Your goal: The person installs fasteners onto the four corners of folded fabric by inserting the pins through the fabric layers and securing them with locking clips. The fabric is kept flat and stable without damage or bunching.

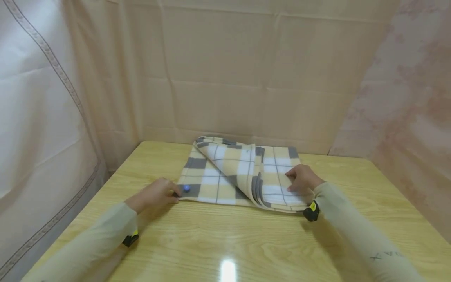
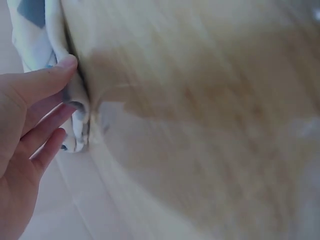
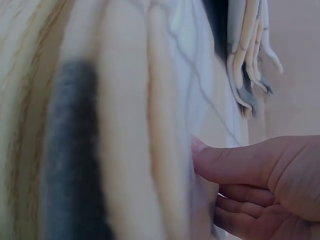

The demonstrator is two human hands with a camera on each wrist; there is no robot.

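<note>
Yellow-grey checked blanket [image 1: 243, 172], folded, layered, flat on table's far side.

A glossy light-wood desk [image 1: 246, 243] stands in a corner hung with cloth: beige creased sheets [image 1: 246, 70] behind, a white bordered curtain [image 1: 35, 117] at the left, pink-mottled fabric [image 1: 415, 98] at the right. A lamp glare [image 1: 228, 270] shines on the near edge.

Both arms reach forward from the near edge, in pale long sleeves, each with a small black-and-yellow unit at the wrist. Left hand [image 1: 155, 194] at the near-left corner of the checked cloth [image 1: 225, 172], knuckles up, thumb and fingers [image 2: 47, 125] closed on the cloth's edge in a pinch. Right hand [image 1: 302, 178] lies palm down on the cloth's near-right part, fingers [image 3: 235, 165] extended, pressing flat, thumb side toward the folded layers.
</note>
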